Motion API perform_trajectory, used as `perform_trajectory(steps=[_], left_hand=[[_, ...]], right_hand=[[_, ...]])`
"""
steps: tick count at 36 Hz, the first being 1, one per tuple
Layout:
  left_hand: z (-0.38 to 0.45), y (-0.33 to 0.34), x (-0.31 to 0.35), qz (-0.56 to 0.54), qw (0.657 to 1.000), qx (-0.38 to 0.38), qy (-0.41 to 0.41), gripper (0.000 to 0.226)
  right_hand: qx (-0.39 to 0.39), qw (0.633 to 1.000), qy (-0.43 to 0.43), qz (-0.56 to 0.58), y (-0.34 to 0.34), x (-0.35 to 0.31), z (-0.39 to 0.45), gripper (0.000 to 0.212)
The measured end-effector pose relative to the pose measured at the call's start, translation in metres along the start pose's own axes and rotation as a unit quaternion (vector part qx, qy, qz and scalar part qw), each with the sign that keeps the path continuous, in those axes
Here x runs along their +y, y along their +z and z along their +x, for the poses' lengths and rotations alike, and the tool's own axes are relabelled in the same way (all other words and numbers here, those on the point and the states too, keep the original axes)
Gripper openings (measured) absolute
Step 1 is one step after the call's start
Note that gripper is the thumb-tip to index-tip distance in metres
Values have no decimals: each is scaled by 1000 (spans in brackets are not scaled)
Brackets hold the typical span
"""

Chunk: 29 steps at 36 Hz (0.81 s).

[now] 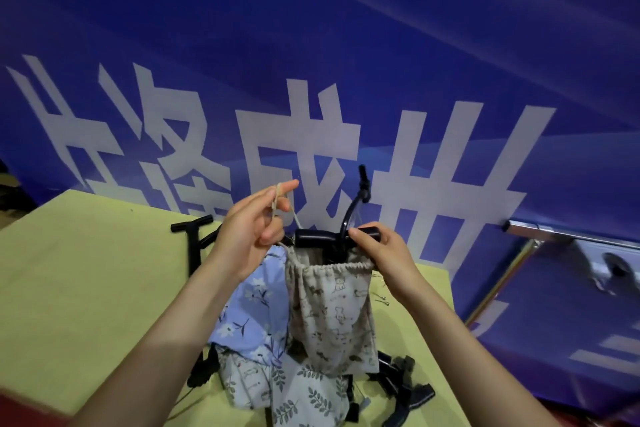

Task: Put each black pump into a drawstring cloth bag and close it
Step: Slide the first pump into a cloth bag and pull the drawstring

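A beige cloth bag (330,315) printed with small animals hangs in the air above the table. A black pump sits inside it; its T-handle (311,237) and curved hose (360,198) stick out of the gathered mouth. My left hand (249,236) is raised left of the bag and pinches the beige drawstring (277,205), pulling it up and to the left. My right hand (381,253) grips the bag's mouth together with the right end of the pump handle.
Below lie a blue floral bag (252,315) and leaf-print bags (298,395) on the yellow-green table (86,288). More black pumps lie at the back left (194,239) and front right (401,381). A blue banner (311,63) stands behind, a metal frame (554,239) at right.
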State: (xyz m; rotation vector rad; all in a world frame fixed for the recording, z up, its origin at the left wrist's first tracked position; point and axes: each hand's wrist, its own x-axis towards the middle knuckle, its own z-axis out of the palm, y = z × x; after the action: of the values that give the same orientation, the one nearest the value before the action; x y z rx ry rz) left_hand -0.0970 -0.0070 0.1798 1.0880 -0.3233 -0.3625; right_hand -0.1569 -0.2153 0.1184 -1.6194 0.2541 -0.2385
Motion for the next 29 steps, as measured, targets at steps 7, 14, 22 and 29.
perform_trajectory(steps=[7, 14, 22, 29], left_hand=[[-8, 1, -27, 269, 958, -6, 100, 34], [-8, -2, -58, 468, 882, -59, 13, 42], [2, -16, -53, 447, 894, -38, -20, 16], [2, -15, -50, 405, 911, -74, -40, 9]], right_hand=[[-85, 996, 12, -36, 8, 3, -6, 19], [-129, 984, 88, 81, 6, 7, -12, 29], [-56, 956, 166, 233, -23, 2, -8, 33], [15, 952, 204, 228, -40, 1, -12, 30]])
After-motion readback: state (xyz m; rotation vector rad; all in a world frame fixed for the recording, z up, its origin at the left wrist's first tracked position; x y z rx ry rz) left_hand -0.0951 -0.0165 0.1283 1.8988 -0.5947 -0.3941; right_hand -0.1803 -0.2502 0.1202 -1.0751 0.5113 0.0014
